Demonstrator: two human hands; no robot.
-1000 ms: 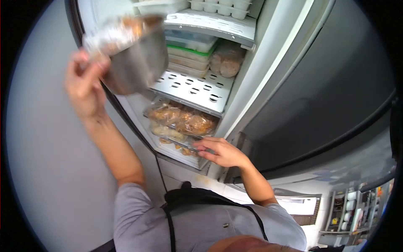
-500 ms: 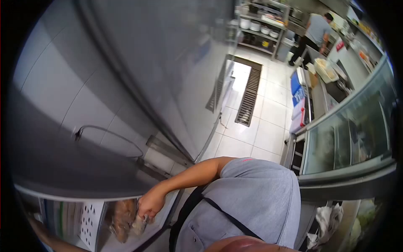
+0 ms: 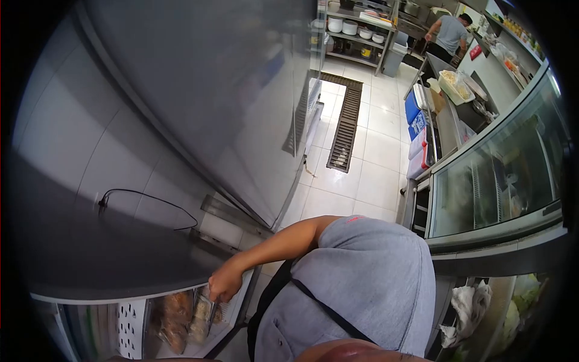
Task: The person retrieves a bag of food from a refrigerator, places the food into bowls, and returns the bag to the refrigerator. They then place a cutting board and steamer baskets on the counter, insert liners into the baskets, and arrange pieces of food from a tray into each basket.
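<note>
My right hand (image 3: 224,285) reaches down into an open refrigerated drawer or chest at the lower left, its fingers closed. It appears to pinch the upper end of a clear plastic bag (image 3: 199,321) with pale beige food inside. Right beside that bag lies another clear bag (image 3: 175,320) with brown-orange food, whose kind I cannot make out. A white perforated divider (image 3: 130,329) stands to the left of the bags. My left hand is out of view.
A large grey metal door (image 3: 241,90) rises at the left. At the right stands a glass-fronted fridge (image 3: 500,175). A floor drain grate (image 3: 345,130) runs through the tiles. A co-worker (image 3: 451,36) stands at the far counter. A crumpled white cloth (image 3: 467,308) lies lower right.
My right hand has risen slightly from the bags, its fingers still closed. My left forearm, seen at the lower left before, has dropped almost out of view. The whole view has shifted a little.
</note>
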